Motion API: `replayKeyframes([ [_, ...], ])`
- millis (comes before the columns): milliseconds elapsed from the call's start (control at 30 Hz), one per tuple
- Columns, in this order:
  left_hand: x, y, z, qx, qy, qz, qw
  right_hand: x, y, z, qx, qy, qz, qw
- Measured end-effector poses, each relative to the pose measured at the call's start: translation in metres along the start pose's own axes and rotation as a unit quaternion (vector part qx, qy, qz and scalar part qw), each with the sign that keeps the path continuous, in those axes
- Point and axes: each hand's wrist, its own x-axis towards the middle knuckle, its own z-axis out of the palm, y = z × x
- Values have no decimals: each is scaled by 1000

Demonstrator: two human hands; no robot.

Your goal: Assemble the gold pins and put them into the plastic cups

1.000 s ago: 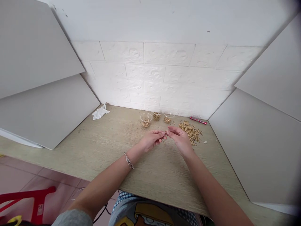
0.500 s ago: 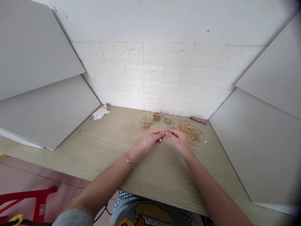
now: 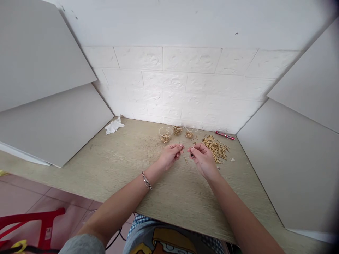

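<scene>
My left hand (image 3: pixel 172 155) is closed in a pinch above the table; whatever sits between its thumb and finger is too small to name. A short way to the right, my right hand (image 3: pixel 202 158) is also pinched, with a small black piece (image 3: pixel 192 155) showing at its fingers. The fingertips of the two hands are apart. Just right of my right hand lies a pile of thin gold-coloured metal pins (image 3: pixel 215 148). One loose pin (image 3: pixel 186 161) rests on the table between the hands. Behind them stand three clear cups, the left cup (image 3: pixel 165 135) holding small gold-coloured parts.
The middle cup (image 3: pixel 177 130) and right cup (image 3: pixel 189 134) hold gold-coloured parts too. A red tube (image 3: pixel 224 135) lies near the wall, and a crumpled white tissue (image 3: pixel 114 126) at the back left. Grey panels (image 3: pixel 296 155) flank the table (image 3: pixel 119 165). A red stool (image 3: pixel 47 225) stands below left.
My hands, touching at the fingertips before, have drawn a little apart. A black piece now shows at my right fingers. The pile and cups stay put.
</scene>
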Motion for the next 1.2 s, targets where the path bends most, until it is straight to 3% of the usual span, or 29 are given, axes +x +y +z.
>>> replayKeyframes([
  [167,-1,1,1,-24,6,3,1000,-4,-3,5,26,-10,10,1000],
  [400,-1,2,2,-55,15,14,998,6,11,-7,-51,12,15,999],
  [800,-2,6,1,-57,23,27,998,3,5,-3,100,-11,41,994],
  [1033,5,9,-7,-84,74,68,991,6,8,-4,109,-7,60,992],
  [1200,5,12,-7,-81,70,67,992,7,9,-5,119,23,67,990],
])
